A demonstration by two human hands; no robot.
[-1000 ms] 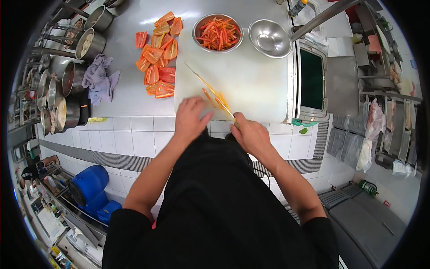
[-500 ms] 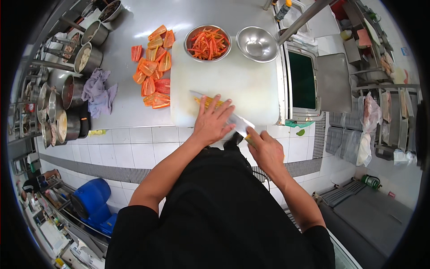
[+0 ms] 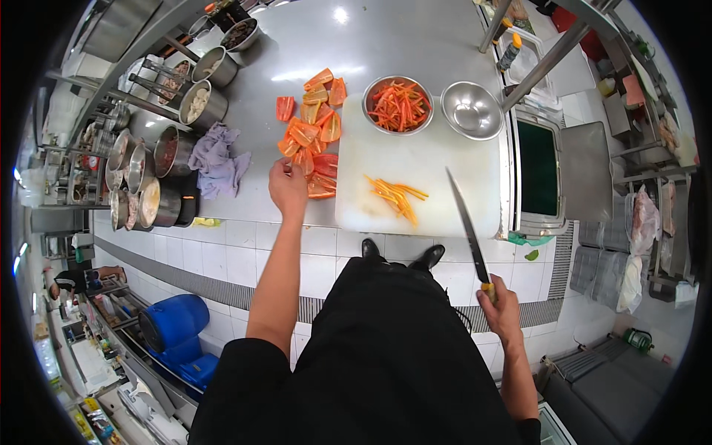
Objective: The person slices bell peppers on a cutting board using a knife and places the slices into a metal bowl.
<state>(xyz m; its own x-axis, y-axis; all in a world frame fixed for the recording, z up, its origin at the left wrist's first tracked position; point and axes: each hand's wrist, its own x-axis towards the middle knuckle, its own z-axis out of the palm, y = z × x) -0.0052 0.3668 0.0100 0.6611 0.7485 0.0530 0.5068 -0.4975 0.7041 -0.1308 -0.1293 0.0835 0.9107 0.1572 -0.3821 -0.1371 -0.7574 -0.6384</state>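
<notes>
At the left of the white cutting board [image 3: 415, 159], my left hand [image 3: 288, 191] has its bent fingers drawn together against the near edge of a heap of red-orange pepper pieces [image 3: 304, 132]. What lies between the fingertips is hidden. My right hand [image 3: 503, 305] grips a kitchen knife [image 3: 469, 228] by its yellow handle, the blade pointing up and away over the board's near right corner. Thin yellow-orange pepper strips [image 3: 397, 196] lie loose on the board. At its far edge a steel bowl [image 3: 367, 122] holds red-orange strips, and a second steel bowl [image 3: 472, 111] beside it is empty.
Several steel pots [image 3: 204, 102] with food line the left of the steel counter [image 3: 311, 37], beside a crumpled purple cloth [image 3: 219, 159]. A metal post [image 3: 552, 63] slants up at the right, near an open-lidded bin [image 3: 539, 167]. A blue barrel [image 3: 174, 322] stands behind on the left.
My left hand has left the board for the pepper pieces at the left. The knife has lifted away to the right, uncovering the cut strips. The whole view has shifted.
</notes>
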